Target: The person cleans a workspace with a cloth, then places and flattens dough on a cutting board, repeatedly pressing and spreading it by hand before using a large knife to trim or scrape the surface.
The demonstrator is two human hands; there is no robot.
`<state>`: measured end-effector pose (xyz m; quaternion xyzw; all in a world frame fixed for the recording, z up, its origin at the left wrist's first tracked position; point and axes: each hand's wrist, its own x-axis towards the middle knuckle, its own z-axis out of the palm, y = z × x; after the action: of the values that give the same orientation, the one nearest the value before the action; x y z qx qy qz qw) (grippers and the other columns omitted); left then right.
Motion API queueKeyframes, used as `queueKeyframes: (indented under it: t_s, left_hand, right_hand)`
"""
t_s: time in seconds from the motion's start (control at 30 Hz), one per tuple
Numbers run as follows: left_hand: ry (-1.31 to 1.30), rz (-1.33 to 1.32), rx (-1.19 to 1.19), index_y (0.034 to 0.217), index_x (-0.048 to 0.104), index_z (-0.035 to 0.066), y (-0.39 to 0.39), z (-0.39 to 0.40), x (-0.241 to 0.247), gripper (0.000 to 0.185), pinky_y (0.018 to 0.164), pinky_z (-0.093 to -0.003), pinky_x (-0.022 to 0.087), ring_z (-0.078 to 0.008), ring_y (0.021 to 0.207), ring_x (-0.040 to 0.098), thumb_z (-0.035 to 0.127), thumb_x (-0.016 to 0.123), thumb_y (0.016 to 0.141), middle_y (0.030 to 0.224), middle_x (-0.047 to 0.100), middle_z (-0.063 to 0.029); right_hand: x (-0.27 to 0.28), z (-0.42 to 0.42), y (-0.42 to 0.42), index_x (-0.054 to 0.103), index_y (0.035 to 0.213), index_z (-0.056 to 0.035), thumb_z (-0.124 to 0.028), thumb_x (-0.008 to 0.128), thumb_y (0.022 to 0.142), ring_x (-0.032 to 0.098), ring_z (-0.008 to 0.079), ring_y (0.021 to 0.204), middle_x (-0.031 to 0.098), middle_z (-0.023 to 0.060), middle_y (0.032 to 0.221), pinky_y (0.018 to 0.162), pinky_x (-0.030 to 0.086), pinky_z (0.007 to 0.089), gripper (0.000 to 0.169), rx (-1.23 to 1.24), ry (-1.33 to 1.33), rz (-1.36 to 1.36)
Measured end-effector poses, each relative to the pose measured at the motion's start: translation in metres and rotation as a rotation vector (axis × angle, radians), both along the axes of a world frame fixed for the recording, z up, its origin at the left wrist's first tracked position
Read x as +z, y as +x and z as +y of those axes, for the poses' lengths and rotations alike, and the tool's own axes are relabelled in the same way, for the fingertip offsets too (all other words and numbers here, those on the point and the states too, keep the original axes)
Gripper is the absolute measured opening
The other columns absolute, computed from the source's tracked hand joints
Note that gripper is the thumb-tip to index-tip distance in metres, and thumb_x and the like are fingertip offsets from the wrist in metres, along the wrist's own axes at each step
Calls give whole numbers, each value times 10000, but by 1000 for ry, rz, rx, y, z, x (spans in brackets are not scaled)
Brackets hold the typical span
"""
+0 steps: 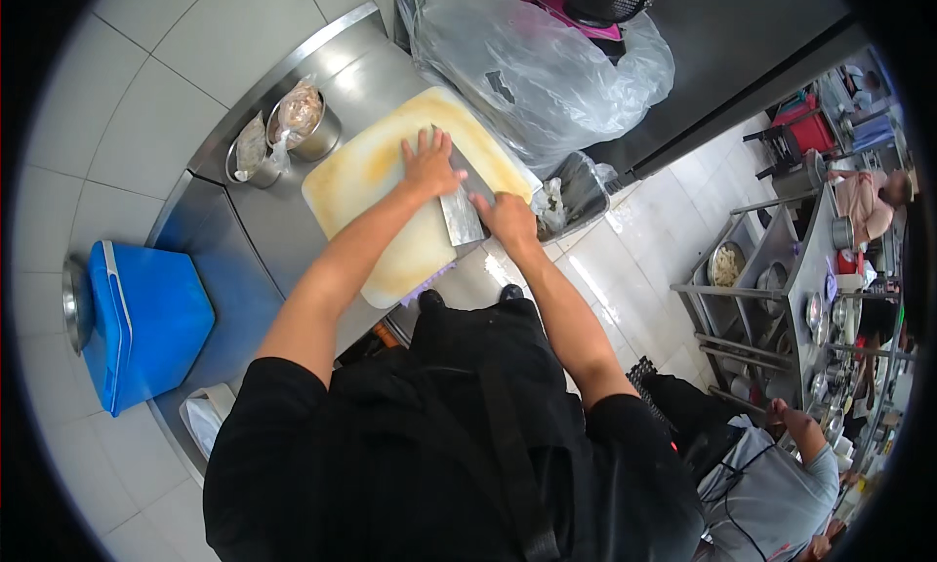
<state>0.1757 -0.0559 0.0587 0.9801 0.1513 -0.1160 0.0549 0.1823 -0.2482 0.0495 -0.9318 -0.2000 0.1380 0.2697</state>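
My right hand (510, 222) is closed at the near right end of a broad-bladed cleaver (461, 219), its thumb reaching toward the blade; the fingers largely hide the handle. Spread flat, my left hand (430, 168) rests over the board beside the blade, fingers apart and thumb near the metal. I cannot tell how much of the palm touches the blade. Under both lies a thick, yellow-stained white cutting board (399, 258), set at an angle along the counter's edge. A bit of purple cloth (428, 284) shows beneath its near edge.
Two metal pots (318, 134) with bagged food stand left of the board on the steel counter (359, 72). Beyond the board is a large clear plastic bag (542, 64). A lined waste bin (578, 196) sits at right, a blue cooler (157, 320) far left. A co-worker (768, 474) stands behind right.
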Motion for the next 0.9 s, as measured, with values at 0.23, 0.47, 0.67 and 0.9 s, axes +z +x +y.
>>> queueKeyframes:
  t_s: [0.23,0.47,0.67,0.9]
  left_hand:
    - [-111,-51,-85,1498,312,-53,-124,-80,-8,897,1139,-720,40,-435,1477,200,483,653,866,1586,279,-230]
    - [-50,-134,-76,1523,308,11,-26,-21,-15,886,1148,-705,85,-397,1479,221,498,653,869,1593,296,-182]
    - [-51,-132,-121,1511,331,5,-56,-31,-22,879,1112,-742,119,-457,1448,238,534,627,874,1595,283,-202]
    - [-64,-162,-166,1484,367,-17,-103,-73,-17,878,1102,-753,103,-467,1446,238,533,641,857,1565,316,-238]
  right_hand:
    - [-13,-97,-91,704,832,29,-608,616,890,671,470,794,676,296,812,728,533,537,645,87,-80,179]
    - [-8,-29,-23,732,839,1,-632,575,900,695,432,815,698,267,833,715,551,502,655,-38,-24,8]
    - [-15,-49,-43,726,869,19,-604,607,891,700,424,809,696,272,820,731,555,522,635,34,-12,23]
    - [0,-90,-78,730,845,0,-637,589,891,701,423,795,707,247,819,726,558,517,654,13,-131,131]
